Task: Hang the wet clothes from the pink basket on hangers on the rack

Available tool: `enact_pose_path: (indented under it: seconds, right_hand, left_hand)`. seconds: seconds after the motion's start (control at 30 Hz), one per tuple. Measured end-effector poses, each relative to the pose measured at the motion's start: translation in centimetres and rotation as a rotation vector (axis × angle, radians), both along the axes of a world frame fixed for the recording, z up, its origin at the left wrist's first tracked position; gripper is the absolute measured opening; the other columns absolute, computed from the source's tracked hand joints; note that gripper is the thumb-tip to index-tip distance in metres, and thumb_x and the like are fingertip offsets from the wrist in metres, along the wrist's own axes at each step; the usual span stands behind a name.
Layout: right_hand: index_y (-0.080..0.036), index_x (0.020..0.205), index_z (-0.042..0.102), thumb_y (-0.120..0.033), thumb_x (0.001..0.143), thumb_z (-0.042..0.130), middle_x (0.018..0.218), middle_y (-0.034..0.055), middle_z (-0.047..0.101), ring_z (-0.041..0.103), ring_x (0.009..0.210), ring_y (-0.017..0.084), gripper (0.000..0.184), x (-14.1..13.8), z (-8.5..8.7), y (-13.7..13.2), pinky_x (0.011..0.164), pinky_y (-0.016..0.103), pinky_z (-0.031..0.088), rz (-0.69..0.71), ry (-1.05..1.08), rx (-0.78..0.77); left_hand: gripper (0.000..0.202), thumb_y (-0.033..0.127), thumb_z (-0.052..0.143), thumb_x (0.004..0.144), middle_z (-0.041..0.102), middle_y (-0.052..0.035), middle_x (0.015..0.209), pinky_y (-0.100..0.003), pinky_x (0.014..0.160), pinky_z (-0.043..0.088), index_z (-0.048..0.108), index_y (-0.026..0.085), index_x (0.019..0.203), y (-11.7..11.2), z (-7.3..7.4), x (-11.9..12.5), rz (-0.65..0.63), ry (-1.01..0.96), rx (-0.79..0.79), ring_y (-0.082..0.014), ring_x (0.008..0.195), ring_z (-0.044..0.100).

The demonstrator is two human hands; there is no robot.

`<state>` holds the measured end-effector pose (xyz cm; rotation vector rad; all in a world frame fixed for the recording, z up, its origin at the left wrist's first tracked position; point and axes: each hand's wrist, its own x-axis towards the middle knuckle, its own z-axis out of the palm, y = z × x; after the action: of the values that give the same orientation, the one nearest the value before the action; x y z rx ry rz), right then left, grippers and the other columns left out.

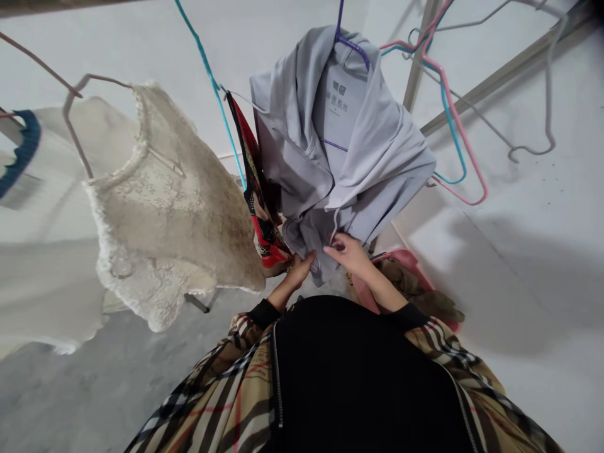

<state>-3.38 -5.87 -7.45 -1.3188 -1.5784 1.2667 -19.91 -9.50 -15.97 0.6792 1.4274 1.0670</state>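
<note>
A light grey hooded jacket point(292, 132) hangs in front of me on a purple hanger point(353, 47), its hood and printed inner neck facing me. My left hand point(301, 269) is closed on the lower part of the jacket, thumb in front and the other fingers mostly hidden by cloth. Beside it, my right hand point(348, 253) has thumb and fingers bent in at the jacket's lower front, where a pale drawstring hangs down. The exact spot it grips is partly hidden. Just left of the jacket, a red and black patterned garment point(267, 236) hangs close to my left hand.
A cream lace top point(174, 207) hangs on a brown hanger point(70, 107) at left, with more white cloth point(42, 277) behind. Pink point(465, 138), blue point(446, 107) and grey point(550, 88) hangers hang at right. Below stands a pink basket point(408, 257) holding brownish clothes point(410, 286).
</note>
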Motion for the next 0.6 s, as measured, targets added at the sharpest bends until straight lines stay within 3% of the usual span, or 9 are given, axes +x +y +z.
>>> enact_pose_path:
  seconds: [0.13,0.23,0.3,0.37,0.43,0.6]
  right_hand:
    - [-0.020,0.066,0.069,-0.032,0.060,0.081,0.058,-0.0010,0.060,0.055,0.056,0.016,0.017,2.1,-4.6,-2.4,0.071,0.036,0.046,0.175,-0.214,-0.191]
    - [-0.020,0.085,0.072,-0.028,0.050,0.087,0.063,-0.0016,0.063,0.053,0.056,0.015,0.038,2.2,-6.6,-4.1,0.067,0.033,0.045,0.184,-0.152,-0.276]
    - [-0.021,0.100,0.070,-0.031,0.053,0.086,0.076,0.0001,0.068,0.058,0.064,0.015,0.050,1.4,-7.0,-4.9,0.069,0.031,0.047,0.174,-0.019,-0.306]
    - [-0.019,0.099,0.069,-0.037,0.062,0.080,0.083,0.0016,0.070,0.060,0.071,0.016,0.042,0.6,-6.8,-5.3,0.073,0.031,0.048,0.168,0.131,-0.316]
    - [-0.019,0.092,0.068,-0.043,0.072,0.072,0.083,0.0015,0.069,0.061,0.073,0.015,0.032,0.0,-6.3,-5.4,0.075,0.031,0.049,0.149,0.247,-0.328]
    - [-0.022,0.097,0.066,-0.050,0.080,0.058,0.085,0.0013,0.069,0.066,0.078,0.015,0.033,0.3,-5.2,-5.5,0.080,0.031,0.052,0.027,0.456,-0.329]
  left_hand:
    - [0.040,0.039,0.073,0.075,0.069,-0.0108,0.116,-0.032,0.090,0.048,0.063,0.016,0.105,0.0,3.0,-0.2,0.041,-0.058,0.019,-0.0244,0.109,0.063]
    - [0.033,0.039,0.072,0.072,0.070,-0.0040,0.083,-0.026,0.060,0.048,0.063,0.016,0.093,-0.2,5.6,0.4,0.026,-0.155,-0.009,-0.0171,0.071,0.066]
    - [0.031,0.041,0.074,0.069,0.061,0.0017,0.062,-0.022,0.047,0.039,0.060,0.016,0.081,-0.3,7.1,0.8,0.008,-0.219,-0.026,-0.0113,0.051,0.055]
    - [0.034,0.042,0.076,0.066,0.052,0.0051,0.054,-0.020,0.042,0.032,0.054,0.017,0.070,-0.3,8.4,1.1,-0.009,-0.271,-0.023,-0.0075,0.044,0.047]
    - [0.038,0.043,0.079,0.063,0.050,0.0056,0.053,-0.019,0.041,0.030,0.051,0.017,0.067,-0.2,9.4,1.0,-0.020,-0.332,-0.008,-0.0062,0.044,0.045]
    - [0.041,0.046,0.083,0.062,0.055,0.0047,0.061,-0.019,0.043,0.035,0.058,0.017,0.078,0.1,10.1,-0.2,-0.028,-0.373,0.009,-0.0075,0.050,0.050]
